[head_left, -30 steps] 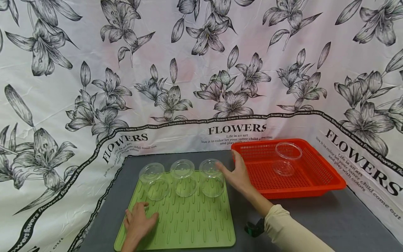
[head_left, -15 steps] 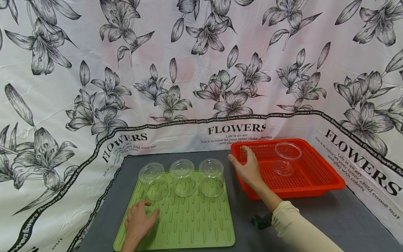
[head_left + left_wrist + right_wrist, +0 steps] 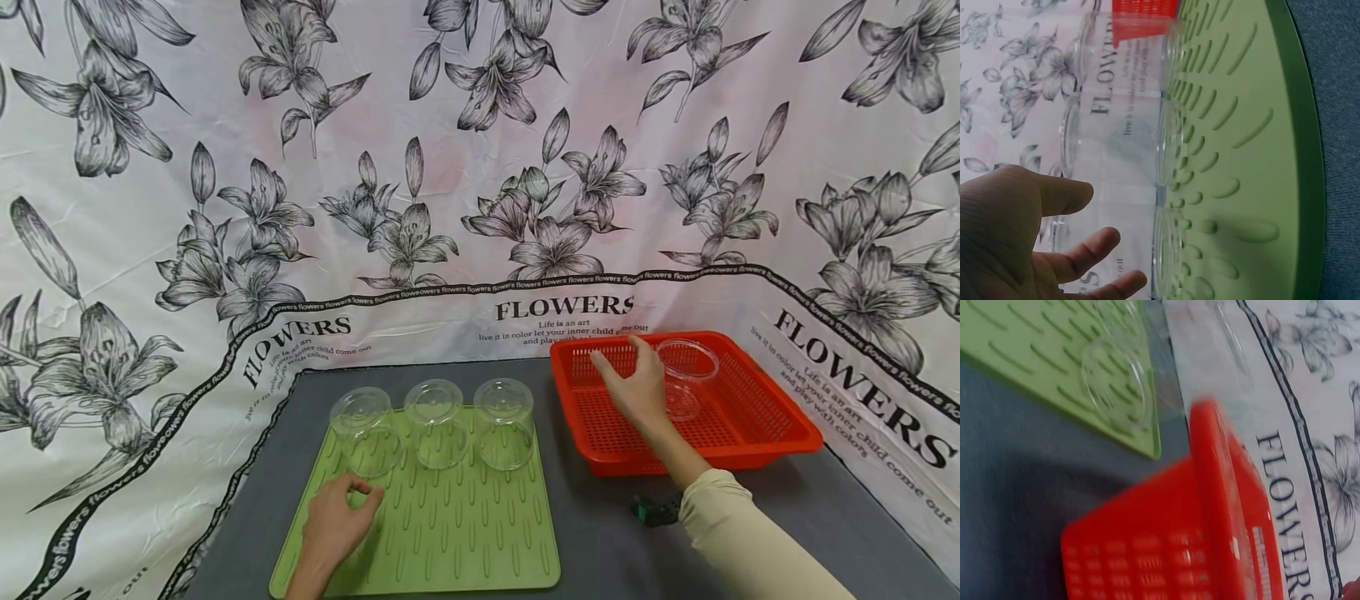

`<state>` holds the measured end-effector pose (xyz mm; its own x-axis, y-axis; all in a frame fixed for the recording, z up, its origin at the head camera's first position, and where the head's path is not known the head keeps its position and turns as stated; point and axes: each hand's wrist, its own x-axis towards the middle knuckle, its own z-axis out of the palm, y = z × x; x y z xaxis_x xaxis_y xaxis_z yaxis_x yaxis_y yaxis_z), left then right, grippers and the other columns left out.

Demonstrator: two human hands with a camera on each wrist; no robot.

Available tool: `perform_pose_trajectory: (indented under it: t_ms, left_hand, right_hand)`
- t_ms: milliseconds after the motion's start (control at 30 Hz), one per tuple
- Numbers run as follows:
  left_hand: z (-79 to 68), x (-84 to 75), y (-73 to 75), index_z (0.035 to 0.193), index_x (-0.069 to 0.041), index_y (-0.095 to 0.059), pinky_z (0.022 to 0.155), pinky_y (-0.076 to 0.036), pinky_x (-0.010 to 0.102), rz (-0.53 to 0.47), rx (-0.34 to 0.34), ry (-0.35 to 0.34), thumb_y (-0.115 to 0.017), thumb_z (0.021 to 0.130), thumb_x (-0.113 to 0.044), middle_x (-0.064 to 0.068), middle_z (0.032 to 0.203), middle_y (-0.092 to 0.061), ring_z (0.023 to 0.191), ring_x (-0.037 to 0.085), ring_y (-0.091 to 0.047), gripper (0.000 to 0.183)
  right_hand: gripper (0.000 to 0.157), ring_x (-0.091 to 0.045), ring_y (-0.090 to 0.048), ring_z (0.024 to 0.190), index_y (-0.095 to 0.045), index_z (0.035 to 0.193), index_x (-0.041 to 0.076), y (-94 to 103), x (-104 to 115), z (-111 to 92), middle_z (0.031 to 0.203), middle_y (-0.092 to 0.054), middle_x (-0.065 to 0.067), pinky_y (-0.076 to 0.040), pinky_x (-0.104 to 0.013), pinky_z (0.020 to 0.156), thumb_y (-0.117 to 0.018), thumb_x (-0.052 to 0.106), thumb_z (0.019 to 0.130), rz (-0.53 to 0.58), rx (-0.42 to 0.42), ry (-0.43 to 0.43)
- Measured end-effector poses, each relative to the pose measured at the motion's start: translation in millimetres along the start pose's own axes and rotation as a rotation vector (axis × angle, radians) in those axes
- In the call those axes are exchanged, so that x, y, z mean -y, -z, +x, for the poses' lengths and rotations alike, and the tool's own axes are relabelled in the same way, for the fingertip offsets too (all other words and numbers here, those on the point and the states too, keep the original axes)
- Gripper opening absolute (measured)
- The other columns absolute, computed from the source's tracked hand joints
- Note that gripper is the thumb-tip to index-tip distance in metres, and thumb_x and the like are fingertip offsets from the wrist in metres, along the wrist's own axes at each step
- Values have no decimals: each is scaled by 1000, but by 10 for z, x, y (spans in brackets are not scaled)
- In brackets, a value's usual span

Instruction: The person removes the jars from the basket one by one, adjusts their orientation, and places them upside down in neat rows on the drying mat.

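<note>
Three clear plastic cups stand in a row along the back of a green ridged mat (image 3: 457,542): a left cup (image 3: 366,433), a middle cup (image 3: 437,425) and a right cup (image 3: 504,425). They appear to be upside down. My left hand (image 3: 337,521) hovers over the mat's left side, in front of the left cup, with thumb and fingers apart and nothing held. A fourth clear cup (image 3: 690,379) is upright in the red basket (image 3: 772,454). Over the basket's left half reaches my right hand (image 3: 637,387), thumb and fingers spread, partly hiding that cup.
The mat and basket stand side by side on a dark grey tabletop (image 3: 600,550). A white flower-print cloth (image 3: 420,333) hangs behind and at both sides. The raised basket wall (image 3: 1147,562) fills much of the right wrist view.
My right hand has moved right, from beside the right cup over the basket, toward the cup there. My left hand has shifted only slightly, and the cups have stayed put.
</note>
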<state>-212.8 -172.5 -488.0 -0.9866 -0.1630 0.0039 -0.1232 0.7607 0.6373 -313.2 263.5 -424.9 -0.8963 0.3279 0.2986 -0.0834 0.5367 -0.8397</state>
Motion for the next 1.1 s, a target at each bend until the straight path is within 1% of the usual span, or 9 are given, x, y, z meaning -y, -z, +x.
perform_pose_trajectory:
  t_ms: [167,233,367,467,567,733,833,933,1100]
  left_hand:
    - [-5,-18,5,98,-14,-70,76,-54,51,-21,5,-21,-69,95,-45,20,121,-66,108,40,-64,31]
    - [-13,-26,11,97,-14,-70,77,-54,52,-25,3,-23,-69,95,-45,20,121,-66,108,40,-64,31]
    - [-30,-42,27,97,-14,-70,76,-54,51,-32,8,-21,-68,95,-46,18,120,-67,107,39,-65,32]
    - [-43,-56,38,97,-14,-69,77,-53,51,-39,18,-18,-68,95,-46,16,117,-68,106,37,-65,32]
    - [-49,-73,47,96,-15,-68,78,-53,50,-49,26,-21,-67,95,-47,13,115,-69,106,36,-66,32]
    - [-45,-94,52,95,-15,-68,78,-53,50,-62,25,-44,-68,96,-46,11,112,-69,104,34,-66,31]
    - [-46,-101,54,95,-15,-68,77,-53,49,-66,24,-49,-68,95,-45,11,111,-70,103,34,-67,31]
    - [-49,-109,57,95,-14,-68,76,-53,49,-69,26,-48,-68,95,-46,11,111,-70,102,34,-67,32]
    - [-59,-119,63,94,-14,-68,77,-53,49,-75,26,-45,-68,95,-45,11,110,-70,103,34,-67,31]
  right_hand:
    - [87,-45,-29,149,-29,158,4,132,-61,67,159,-33,-26,-28,-63,120,-66,52,95,-27,-35,-32]
    - [86,-45,-31,147,-30,157,4,163,-87,89,158,-35,-27,-30,-64,118,-66,50,95,-29,-52,-29]
    - [82,-46,-37,139,-35,154,3,211,-145,129,149,-42,-29,-36,-62,113,-68,46,94,-49,-96,-7]
    - [81,-48,-36,139,-36,153,2,263,-181,150,147,-44,-30,-36,-62,112,-69,46,93,-81,-112,-1]
    - [84,-50,-34,141,-34,154,0,323,-212,172,150,-41,-31,-33,-64,114,-69,47,93,-112,-115,3]
    - [88,-51,-33,140,-33,154,-4,421,-278,219,150,-41,-33,-26,-63,117,-72,44,90,-154,-137,18]
    - [94,-52,-32,139,-30,155,-4,474,-324,257,151,-40,-33,-26,-64,116,-73,47,89,-186,-134,1]
    - [100,-52,-30,140,-25,157,-3,523,-369,291,154,-36,-33,-28,-67,114,-72,52,88,-220,-116,-25]
    - [107,-55,-28,140,-22,159,-2,597,-454,335,156,-33,-34,-26,-69,113,-75,55,85,-251,-105,-36]
